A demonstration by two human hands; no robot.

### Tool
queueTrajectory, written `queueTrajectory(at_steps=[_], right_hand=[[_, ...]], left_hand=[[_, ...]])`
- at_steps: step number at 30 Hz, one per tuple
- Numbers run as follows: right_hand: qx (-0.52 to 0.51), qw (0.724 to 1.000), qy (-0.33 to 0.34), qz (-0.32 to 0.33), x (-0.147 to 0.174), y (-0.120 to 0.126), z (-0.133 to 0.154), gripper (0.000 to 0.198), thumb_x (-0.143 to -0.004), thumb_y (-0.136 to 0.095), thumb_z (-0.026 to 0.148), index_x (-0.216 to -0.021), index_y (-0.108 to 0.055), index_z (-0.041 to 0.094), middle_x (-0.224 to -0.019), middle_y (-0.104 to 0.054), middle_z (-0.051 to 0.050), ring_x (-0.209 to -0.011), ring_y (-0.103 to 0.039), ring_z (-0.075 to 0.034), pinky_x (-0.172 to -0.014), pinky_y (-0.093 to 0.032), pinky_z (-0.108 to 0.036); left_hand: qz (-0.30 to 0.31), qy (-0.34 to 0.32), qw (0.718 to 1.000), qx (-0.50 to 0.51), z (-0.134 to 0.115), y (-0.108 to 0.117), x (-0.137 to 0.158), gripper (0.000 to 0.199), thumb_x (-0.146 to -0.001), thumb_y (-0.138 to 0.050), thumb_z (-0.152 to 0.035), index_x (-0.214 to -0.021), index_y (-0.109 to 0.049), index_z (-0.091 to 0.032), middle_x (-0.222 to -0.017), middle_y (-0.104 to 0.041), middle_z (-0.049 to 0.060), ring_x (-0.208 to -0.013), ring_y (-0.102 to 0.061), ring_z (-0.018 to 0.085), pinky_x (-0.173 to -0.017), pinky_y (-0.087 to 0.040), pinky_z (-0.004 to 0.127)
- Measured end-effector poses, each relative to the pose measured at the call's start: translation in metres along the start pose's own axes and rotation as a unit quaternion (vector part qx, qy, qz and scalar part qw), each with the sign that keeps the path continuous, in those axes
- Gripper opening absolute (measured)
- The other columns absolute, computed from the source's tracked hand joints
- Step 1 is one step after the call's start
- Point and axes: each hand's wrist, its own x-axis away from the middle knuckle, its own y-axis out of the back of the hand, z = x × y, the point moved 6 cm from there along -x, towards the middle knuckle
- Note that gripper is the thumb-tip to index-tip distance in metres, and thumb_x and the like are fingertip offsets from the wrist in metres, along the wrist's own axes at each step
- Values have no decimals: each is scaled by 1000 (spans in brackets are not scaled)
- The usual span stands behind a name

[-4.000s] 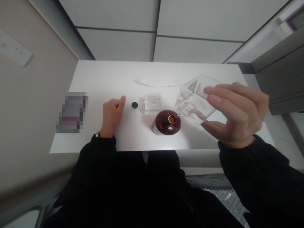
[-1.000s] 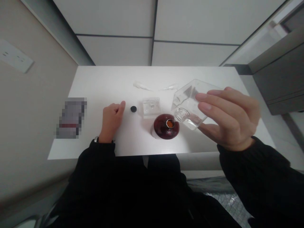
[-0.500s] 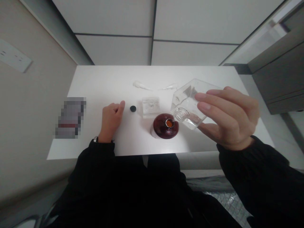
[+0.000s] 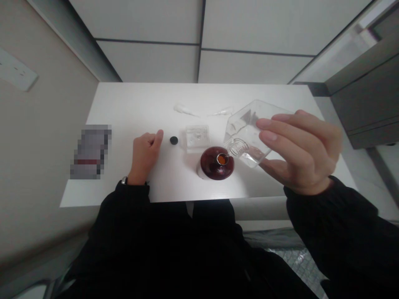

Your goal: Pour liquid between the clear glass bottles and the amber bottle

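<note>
My right hand (image 4: 307,151) grips a clear, angular bottle (image 4: 249,124), tipped so that its threaded neck points left and down. The bottle's mouth is right beside the round opening of a dark red, squat bottle (image 4: 215,168) that stands on the table. Clear liquid shows inside the tilted bottle; whether any is flowing out is too fine to tell. Curled into a loose fist, my left hand (image 4: 146,151) rests on the table with nothing visible in it. Just right of its thumb lies a small black cap (image 4: 173,140).
Behind the red bottle sits a clear square glass piece (image 4: 197,136). Two clear slender pieces, a left one (image 4: 185,109) and a right one (image 4: 222,111), lie farther back. A pixelated object (image 4: 91,151) is at the left of the white table (image 4: 124,99).
The whole view has shifted very slightly. Both hands and the tilted bottle hold nearly the same positions.
</note>
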Motion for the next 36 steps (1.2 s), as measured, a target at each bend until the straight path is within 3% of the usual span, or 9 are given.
queueTrajectory(at_steps=[10, 36], right_hand=[[-2, 1000, 13, -9, 1, -1, -2, 35, -87, -75, 5, -121, -68, 9, -120, -77, -7, -126, -68, -13, -122, -49, -26], [14, 1000, 12, -3, -3, 2, -4, 27, -94, -74, 16, -120, -68, 14, -119, -78, -3, -124, -69, -11, -120, -51, -24]], left_hand=[[6, 1, 1000, -5, -2, 0, 0, 56, -99, -55, -35, -52, -28, -22, -51, -32, -2, -53, -30, 13, -61, -21, 37], [6, 1, 1000, -3, -1, 0, 0, 57, -98, -57, -34, -52, -26, -21, -50, -32, -1, -53, -30, 13, -61, -21, 38]])
